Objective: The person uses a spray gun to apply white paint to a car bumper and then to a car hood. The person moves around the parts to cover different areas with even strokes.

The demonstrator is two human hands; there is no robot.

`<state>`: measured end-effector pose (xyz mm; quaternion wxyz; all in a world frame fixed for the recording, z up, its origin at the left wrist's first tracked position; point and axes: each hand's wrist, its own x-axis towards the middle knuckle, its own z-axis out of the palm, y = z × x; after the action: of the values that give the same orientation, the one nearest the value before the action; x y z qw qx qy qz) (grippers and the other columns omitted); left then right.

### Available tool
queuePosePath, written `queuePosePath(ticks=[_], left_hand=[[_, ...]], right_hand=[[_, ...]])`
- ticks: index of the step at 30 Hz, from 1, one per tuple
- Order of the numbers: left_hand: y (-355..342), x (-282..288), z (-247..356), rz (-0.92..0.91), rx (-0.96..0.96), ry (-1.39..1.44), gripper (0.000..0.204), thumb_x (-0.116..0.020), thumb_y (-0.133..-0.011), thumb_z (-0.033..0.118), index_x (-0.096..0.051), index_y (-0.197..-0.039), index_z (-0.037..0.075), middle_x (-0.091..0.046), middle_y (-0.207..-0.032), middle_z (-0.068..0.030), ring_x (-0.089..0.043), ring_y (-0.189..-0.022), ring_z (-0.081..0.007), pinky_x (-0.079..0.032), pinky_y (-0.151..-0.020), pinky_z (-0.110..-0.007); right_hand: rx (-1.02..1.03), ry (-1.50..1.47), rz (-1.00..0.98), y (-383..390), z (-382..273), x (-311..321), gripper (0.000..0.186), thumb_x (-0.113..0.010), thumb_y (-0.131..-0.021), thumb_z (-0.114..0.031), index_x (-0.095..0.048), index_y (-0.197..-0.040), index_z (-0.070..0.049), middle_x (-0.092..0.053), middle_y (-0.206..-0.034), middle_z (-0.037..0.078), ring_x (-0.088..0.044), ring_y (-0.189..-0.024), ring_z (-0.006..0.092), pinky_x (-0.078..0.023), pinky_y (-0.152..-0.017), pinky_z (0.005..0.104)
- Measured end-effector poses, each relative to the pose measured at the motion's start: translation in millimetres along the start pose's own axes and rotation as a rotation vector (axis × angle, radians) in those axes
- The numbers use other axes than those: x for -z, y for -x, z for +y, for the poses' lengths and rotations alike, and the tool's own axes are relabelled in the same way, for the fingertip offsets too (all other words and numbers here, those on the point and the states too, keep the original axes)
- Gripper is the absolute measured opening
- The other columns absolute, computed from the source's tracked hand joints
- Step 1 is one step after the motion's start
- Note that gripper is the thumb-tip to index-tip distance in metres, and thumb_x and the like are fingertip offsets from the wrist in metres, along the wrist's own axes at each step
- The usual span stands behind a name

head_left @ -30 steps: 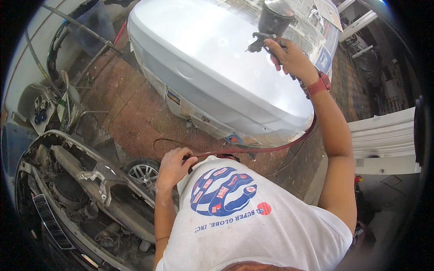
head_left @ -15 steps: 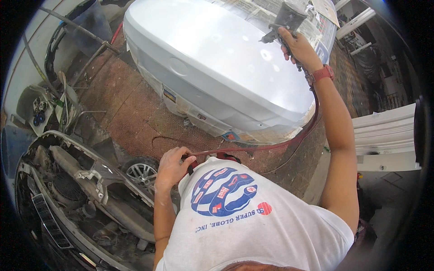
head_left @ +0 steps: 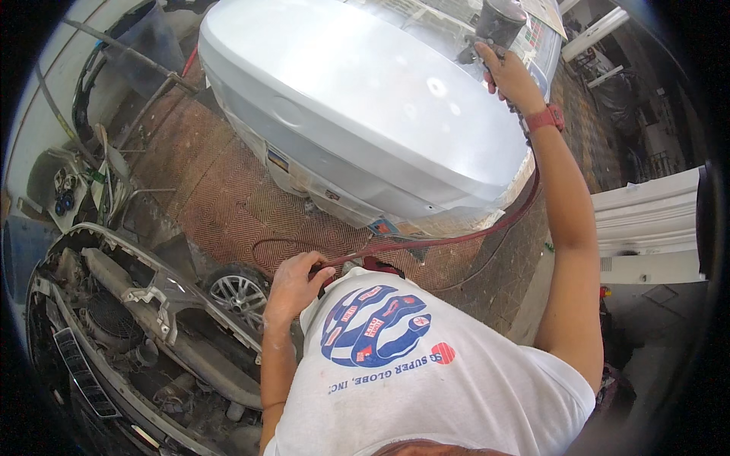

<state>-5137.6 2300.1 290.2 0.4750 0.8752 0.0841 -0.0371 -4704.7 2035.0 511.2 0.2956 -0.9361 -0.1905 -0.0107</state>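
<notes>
My right hand (head_left: 513, 82) grips a paint spray gun (head_left: 473, 52) with a dark cup (head_left: 502, 23) on top. It is held above the far right part of a pale silver car body panel (head_left: 327, 99), which has several whiter spots. A red hose (head_left: 456, 242) runs from below my right hand, round the panel's near right corner, to my waist. There my left hand (head_left: 293, 290) has its fingers closed round the hose. Masking paper (head_left: 399, 228) and clear film line the panel's lower edge; printed paper also covers the area beyond it.
At left lies a stripped car front (head_left: 182, 342) with its engine bay exposed, a wheel (head_left: 237, 295) beside it. Metal bars (head_left: 125, 47) and a bluish bin (head_left: 152, 53) stand far left. Red-brown patterned tiles (head_left: 205, 182) cover the floor. White ridged panels (head_left: 646, 216) are at right.
My right hand and the spray gun have moved slightly right and farther away over the panel. My left hand stays at my waist, and the hose near it has shifted a little.
</notes>
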Motion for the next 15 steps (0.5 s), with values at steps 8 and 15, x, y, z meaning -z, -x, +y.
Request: queuePosePath(ticks=[8, 15], left_hand=[[1.1, -12.8, -8.6, 0.02, -0.032, -0.106, 0.026, -0.077, -0.096, 0.032, -0.072, -0.102, 0.007, -0.071, -0.093, -0.0131, -0.067, -0.094, -0.0387, -0.051, -0.087, -0.051], [-1.3, -13.2, 1.9, 0.018, 0.003, -0.103, 0.026, -0.077, -0.095, 0.032, -0.072, -0.103, 0.008, -0.071, -0.097, -0.0134, -0.067, -0.099, -0.0389, -0.05, -0.091, -0.051]], right_hand=[[0.075, -0.116, -0.257, 85.0, -49.1, -13.3, 0.056, -0.058, -0.11, -0.057, -0.069, -0.103, -0.002, -0.06, -0.067, -0.001, -0.058, -0.049, 0.0081, -0.044, -0.041, 0.0244], [-0.015, -0.225, -0.269, 89.1, -34.9, -6.4, 0.052, -0.058, -0.111, -0.053, -0.069, -0.103, -0.003, -0.061, -0.068, -0.001, -0.058, -0.051, 0.007, -0.042, -0.041, 0.0238]])
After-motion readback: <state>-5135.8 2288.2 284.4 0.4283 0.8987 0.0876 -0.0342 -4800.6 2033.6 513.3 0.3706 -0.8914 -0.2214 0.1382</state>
